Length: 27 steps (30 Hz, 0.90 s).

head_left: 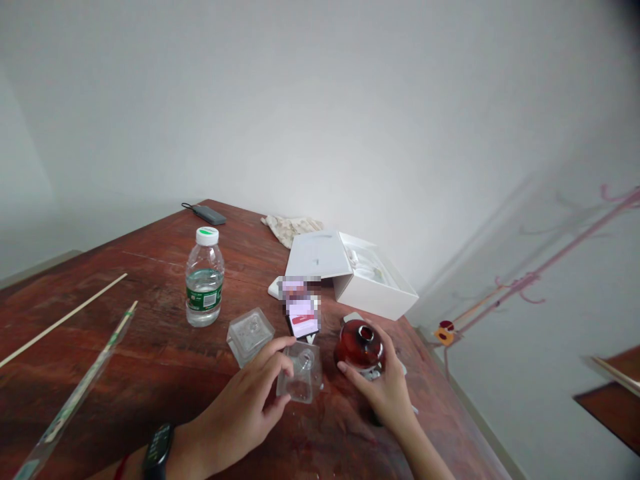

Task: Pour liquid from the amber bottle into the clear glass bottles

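Note:
My right hand (387, 383) is wrapped round a round, dark red glass bottle (357, 348), thumb on its near left side and fingers behind. The bottle's short neck opening tilts up toward me. My left hand (250, 407), with a dark wristband, has its fingers apart at the left edge of a small clear plastic tray (303, 390); I cannot tell whether the fingertips touch it. A second clear plastic tray (250, 333) lies just behind my left hand. Beyond the trays is a phone (303, 320) with a lit screen, partly blurred out.
A water bottle (205, 287) stands left on the wooden table (155, 267). Wooden sticks (65, 320) and a wrapped chopstick packet (85, 390) lie far left. An open white box (375, 297), a cloth (290, 230) and a grey device (209, 214) are farther back. A pink rack (540, 273) stands right.

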### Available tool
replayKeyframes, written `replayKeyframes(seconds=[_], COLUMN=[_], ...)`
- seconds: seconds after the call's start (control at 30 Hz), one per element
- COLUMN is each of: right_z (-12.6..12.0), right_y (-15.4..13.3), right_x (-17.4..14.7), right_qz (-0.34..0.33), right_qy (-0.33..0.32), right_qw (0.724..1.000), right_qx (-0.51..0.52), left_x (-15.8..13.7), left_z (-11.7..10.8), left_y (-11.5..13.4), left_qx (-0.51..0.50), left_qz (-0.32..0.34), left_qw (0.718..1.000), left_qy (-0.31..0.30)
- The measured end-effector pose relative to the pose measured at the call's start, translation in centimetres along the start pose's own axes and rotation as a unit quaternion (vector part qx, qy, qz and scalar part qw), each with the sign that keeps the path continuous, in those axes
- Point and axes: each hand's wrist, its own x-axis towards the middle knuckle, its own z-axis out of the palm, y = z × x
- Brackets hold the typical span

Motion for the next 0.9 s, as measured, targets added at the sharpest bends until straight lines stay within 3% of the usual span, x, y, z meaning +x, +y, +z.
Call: replayKeyframes(seconds=[0.23,0.43,0.9], right_z=[0.0,0.5,1.0], right_y=[0.4,-0.2,-0.3], right_x=[0.0,-0.6,-0.6], right_qz=[0.002,0.008,0.025], right_qy=[0.012,0.069,0.062], right_qw=[1.0,0.997,0.996], right_qx=[0.014,0.038,0.05], left_x=[-0.7,-0.3,-0.4], left_z=[0.1,0.6,0.8], left_y=[-0.7,-1.2,-1.5], left_qx=[0.001,-0.029,-0.046], left_qz=[-0.024,-0.068,-0.099], left_qw=[0.999,0.996,0.992], left_qy=[-0.032,-0.057,-0.069])
